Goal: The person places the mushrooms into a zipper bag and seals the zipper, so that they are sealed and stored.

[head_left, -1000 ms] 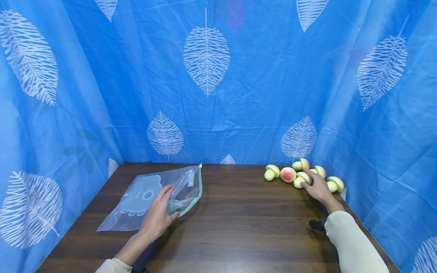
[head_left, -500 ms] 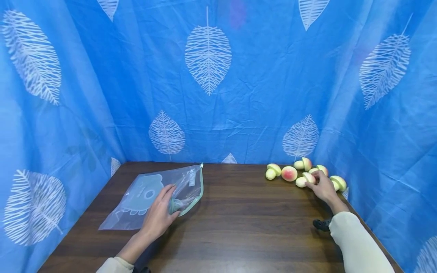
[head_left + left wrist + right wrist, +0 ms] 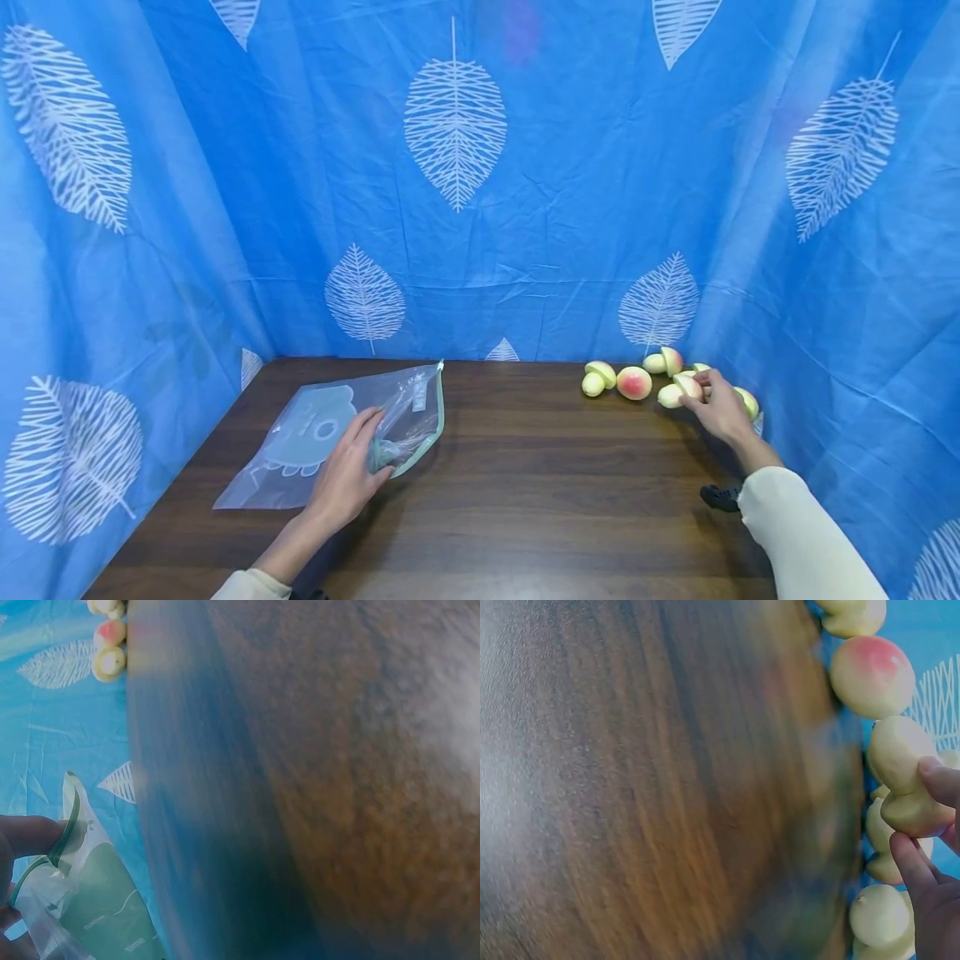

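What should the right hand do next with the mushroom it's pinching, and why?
Probably lift the pinched mushroom toward the clear bag: the right hand already has it between thumb and fingers, and the left hand grips the bag at its green-edged mouth, which looks parted and faces the mushrooms' side.

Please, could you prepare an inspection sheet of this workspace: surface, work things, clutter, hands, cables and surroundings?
Surface: brown wood-grain table.
Work things: printed translucent bag, mouth open; mushroom-shaped pieces and a round red-blushed piece near the far right corner.
Clutter: nothing seen.
Hands: left hand holds the bag at its open end; right hand pinches one mushroom-shaped piece.
Cables: nothing seen; black item near the right sleeve, unclear what.
Surroundings: blue curtain with white leaf prints, behind and both sides.
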### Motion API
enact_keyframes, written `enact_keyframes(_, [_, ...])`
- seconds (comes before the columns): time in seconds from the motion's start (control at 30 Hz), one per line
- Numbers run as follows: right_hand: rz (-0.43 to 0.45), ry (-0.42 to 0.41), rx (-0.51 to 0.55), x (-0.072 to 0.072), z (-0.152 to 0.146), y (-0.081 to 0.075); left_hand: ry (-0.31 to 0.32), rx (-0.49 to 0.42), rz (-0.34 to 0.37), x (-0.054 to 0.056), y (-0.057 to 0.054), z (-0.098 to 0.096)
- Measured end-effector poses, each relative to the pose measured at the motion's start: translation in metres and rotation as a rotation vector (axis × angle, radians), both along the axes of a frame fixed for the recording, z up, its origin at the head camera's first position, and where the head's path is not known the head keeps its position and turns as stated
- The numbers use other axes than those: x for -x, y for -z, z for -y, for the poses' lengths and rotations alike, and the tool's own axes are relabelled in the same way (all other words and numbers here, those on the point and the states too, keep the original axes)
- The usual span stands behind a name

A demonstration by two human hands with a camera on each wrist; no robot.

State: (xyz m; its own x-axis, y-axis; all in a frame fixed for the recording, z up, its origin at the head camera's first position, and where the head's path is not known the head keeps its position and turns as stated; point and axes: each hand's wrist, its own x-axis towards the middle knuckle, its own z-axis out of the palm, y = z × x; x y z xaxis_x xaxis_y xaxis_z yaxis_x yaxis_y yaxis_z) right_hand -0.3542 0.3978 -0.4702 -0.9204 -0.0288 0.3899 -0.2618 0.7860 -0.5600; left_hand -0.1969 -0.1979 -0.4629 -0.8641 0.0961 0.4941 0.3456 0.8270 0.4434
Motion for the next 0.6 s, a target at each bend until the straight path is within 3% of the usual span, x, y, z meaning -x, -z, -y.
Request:
enact_keyframes(0.23, [-0.043,-0.020,-0.029,0.000,0.008,-0.016,0.001,-0.002,-0.006,-0.001,0.000,0.001])
enact_keyframes(0.47, [-0.107,-0.090,0.013,0.001,0.031,-0.031,0.006,-0.016,-0.037,0.000,0.000,0.002])
enact_keyframes(0.6, [-0.097,-0.125,0.016,0.002,0.045,-0.039,0.007,-0.029,-0.041,0.002,0.001,0.002])
